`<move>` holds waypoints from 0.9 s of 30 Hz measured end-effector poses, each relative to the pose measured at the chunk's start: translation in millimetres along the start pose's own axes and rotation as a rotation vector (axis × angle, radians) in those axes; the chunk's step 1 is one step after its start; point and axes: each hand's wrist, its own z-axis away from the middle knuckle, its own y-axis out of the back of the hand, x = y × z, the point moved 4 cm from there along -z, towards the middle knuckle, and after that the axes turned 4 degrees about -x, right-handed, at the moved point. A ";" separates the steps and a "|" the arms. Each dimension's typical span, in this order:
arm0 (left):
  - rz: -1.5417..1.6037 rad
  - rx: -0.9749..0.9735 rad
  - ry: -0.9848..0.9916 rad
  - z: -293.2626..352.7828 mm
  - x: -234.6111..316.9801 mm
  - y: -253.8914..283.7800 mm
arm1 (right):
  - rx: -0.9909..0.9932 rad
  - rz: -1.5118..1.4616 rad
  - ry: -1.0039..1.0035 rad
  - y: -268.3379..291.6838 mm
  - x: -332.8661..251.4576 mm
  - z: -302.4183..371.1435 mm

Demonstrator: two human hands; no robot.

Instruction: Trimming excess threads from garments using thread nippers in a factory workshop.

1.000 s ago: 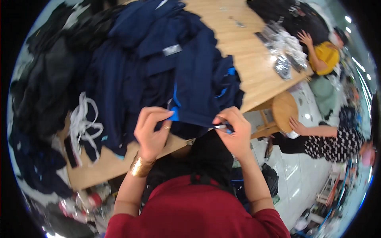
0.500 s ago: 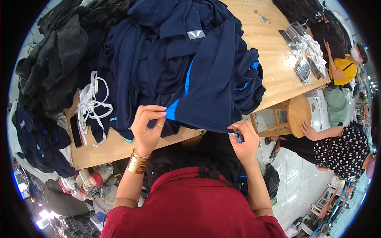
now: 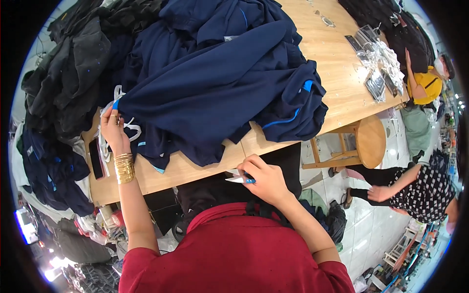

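Observation:
My left hand (image 3: 115,135), with gold bangles at the wrist, pinches a bright-blue-edged corner of a navy garment (image 3: 195,90). The cloth is stretched leftward across the pile, its lower edge drooping over the table's front. Just off the table edge, my right hand (image 3: 267,179) is closed around small thread snips (image 3: 237,178) with a blue handle. Their short metal blades stick out to the left, away from the cloth. Behind the pinched corner, white cords (image 3: 131,129) lie partly hidden.
Black garments (image 3: 73,63) heap up at the left of the wooden table (image 3: 337,93). A phone-like dark slab (image 3: 95,159) lies near the front left edge. Plastic-wrapped pieces (image 3: 378,68) sit at the right. Beyond stand a wooden stool (image 3: 370,141) and two people, one in patterned clothing (image 3: 425,190).
My left hand has carried the garment's corner far to the left. My right hand has let go of the hem and moved left and down, still with the snips. The person by the stool has shifted.

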 end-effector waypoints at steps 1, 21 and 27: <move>0.007 0.019 0.031 -6.8 -3.5 8.4 | 0.062 0.008 0.017 5.9 -0.8 0.3; -0.133 0.158 -0.221 -110.7 42.0 154.3 | 0.515 0.111 -0.235 82.1 86.9 -15.8; -0.619 0.045 -0.269 -80.5 -5.9 139.0 | 0.430 0.073 -0.302 74.3 84.4 -6.1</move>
